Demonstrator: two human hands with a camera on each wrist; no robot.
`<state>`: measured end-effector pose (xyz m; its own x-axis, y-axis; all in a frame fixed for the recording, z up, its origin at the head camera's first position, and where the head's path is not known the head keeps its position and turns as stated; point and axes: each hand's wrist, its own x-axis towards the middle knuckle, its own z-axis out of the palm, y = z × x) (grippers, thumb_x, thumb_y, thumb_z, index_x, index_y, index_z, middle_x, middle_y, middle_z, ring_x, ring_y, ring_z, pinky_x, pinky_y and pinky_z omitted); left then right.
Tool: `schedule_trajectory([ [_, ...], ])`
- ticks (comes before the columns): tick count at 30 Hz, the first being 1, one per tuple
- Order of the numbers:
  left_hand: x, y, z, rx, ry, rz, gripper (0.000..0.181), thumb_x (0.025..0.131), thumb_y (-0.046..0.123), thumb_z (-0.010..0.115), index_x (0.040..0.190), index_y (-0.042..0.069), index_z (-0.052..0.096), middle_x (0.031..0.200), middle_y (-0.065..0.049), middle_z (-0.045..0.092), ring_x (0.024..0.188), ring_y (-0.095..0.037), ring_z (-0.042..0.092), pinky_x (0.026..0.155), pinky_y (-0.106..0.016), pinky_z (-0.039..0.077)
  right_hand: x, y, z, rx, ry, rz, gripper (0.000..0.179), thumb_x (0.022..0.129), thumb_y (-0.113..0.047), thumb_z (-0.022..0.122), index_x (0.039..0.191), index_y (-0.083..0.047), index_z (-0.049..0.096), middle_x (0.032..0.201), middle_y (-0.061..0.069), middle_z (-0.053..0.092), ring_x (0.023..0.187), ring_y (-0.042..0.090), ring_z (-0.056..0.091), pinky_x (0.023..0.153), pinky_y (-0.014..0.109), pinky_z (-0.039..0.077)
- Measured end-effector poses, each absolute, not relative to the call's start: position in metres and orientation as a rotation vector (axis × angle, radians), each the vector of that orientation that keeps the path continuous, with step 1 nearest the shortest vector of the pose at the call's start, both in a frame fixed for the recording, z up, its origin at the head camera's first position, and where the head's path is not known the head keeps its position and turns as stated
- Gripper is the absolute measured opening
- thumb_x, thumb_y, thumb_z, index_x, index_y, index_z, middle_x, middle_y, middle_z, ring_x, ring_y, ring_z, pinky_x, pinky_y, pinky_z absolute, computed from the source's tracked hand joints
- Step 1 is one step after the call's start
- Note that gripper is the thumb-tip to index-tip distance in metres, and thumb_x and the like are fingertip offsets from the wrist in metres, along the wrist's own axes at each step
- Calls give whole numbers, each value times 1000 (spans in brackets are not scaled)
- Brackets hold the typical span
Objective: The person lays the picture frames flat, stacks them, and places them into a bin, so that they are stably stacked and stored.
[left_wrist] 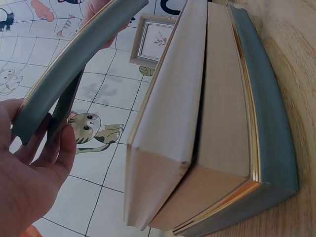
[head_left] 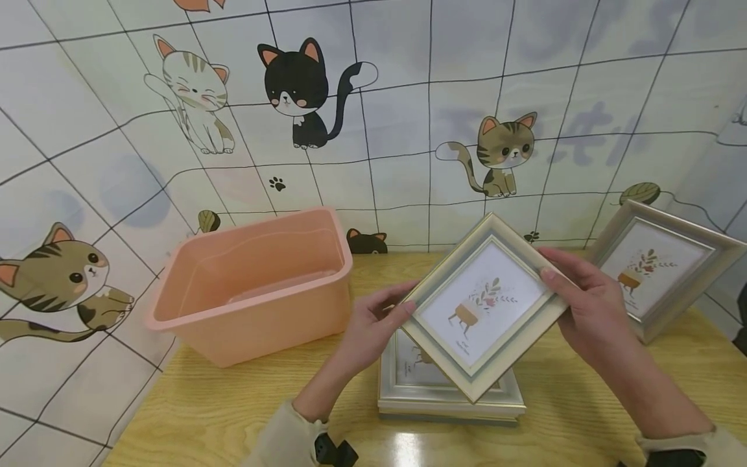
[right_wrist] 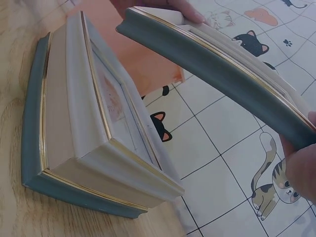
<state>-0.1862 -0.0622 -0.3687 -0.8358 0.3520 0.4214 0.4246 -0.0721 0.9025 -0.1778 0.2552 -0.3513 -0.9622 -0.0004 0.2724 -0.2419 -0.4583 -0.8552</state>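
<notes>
Both hands hold a cream and gold picture frame [head_left: 481, 308] above the table, tilted, its print of a plant in an orange pot facing up. My left hand [head_left: 373, 327] grips its left corner, with the thumb on the front and the fingers behind. On the opposite side my right hand [head_left: 592, 298] grips the edge, thumb on the front. In the left wrist view the held frame's side [left_wrist: 74, 69] looks grey-green. Below it lies a stack of picture frames [head_left: 452, 395], partly hidden by the held one.
A pink plastic bin [head_left: 280, 318] stands on the wooden table [head_left: 245, 415] at the left. Another picture frame [head_left: 662, 266] stands upright at the right, behind my right hand. A wall covering [head_left: 403, 130] with cartoon cats rises behind the table.
</notes>
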Motion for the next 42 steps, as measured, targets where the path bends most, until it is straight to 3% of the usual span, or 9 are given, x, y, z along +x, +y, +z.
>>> schedule_trajectory([
  [11, -188, -59, -370, -781, -2011, -2073, 27, 96, 0, 67, 121, -7, 69, 122, -18, 70, 116, -21, 65, 90, -30, 55, -173, 251, -358, 292, -1459, 2600, 39, 101, 6, 57, 139, -4, 63, 135, 7, 52, 113, 16, 65, 89, 31, 56],
  [16, -191, -59, -373, -663, -2013, -2050, 20, 93, 0, 71, 111, -6, 74, 109, -17, 73, 99, -18, 70, 80, -27, 57, -165, 249, -365, 227, -1484, 2615, 37, 101, 5, 58, 135, -7, 66, 130, 6, 54, 109, 16, 65, 88, 29, 56],
  [22, -197, -64, -379, -395, -2081, -2016, 15, 88, 4, 78, 102, -2, 78, 95, -9, 75, 82, -11, 67, 68, -22, 54, -152, 251, -372, 177, -1814, 2472, 39, 99, 6, 62, 130, -16, 70, 114, 0, 70, 98, 15, 70, 78, 29, 59],
  [27, -204, -68, -383, -247, -2144, -1960, 14, 89, 9, 79, 100, 2, 80, 80, -3, 69, 69, -11, 55, 59, -21, 44, -137, 249, -372, 130, -2361, 2093, 53, 98, -8, 70, 148, -15, 54, 113, 5, 73, 92, 16, 72, 71, 34, 60],
  [32, -210, -66, -385, -180, -2217, -1912, 14, 88, 7, 78, 100, 0, 79, 72, 0, 59, 66, -13, 47, 57, -23, 38, -124, 240, -375, 132, -2647, 1927, 71, 100, -15, 69, 159, -2, 33, 120, 21, 69, 94, 19, 71, 75, 37, 60],
  [35, -213, -66, -385, -182, -2265, -1892, 12, 88, 6, 78, 99, 2, 78, 72, -1, 55, 66, -14, 44, 57, -24, 36, -120, 236, -379, 118, -2737, 1849, 72, 100, -17, 68, 158, 2, 30, 118, 19, 69, 93, 19, 70, 74, 36, 59],
  [42, -216, -65, -392, -199, -2343, -1829, 9, 90, 6, 76, 98, 4, 77, 83, -2, 63, 71, -15, 48, 61, -25, 39, -116, 235, -388, 139, -2727, 1865, 71, 100, -12, 67, 158, 5, 30, 129, 23, 62, 95, 18, 68, 72, 32, 57],
])
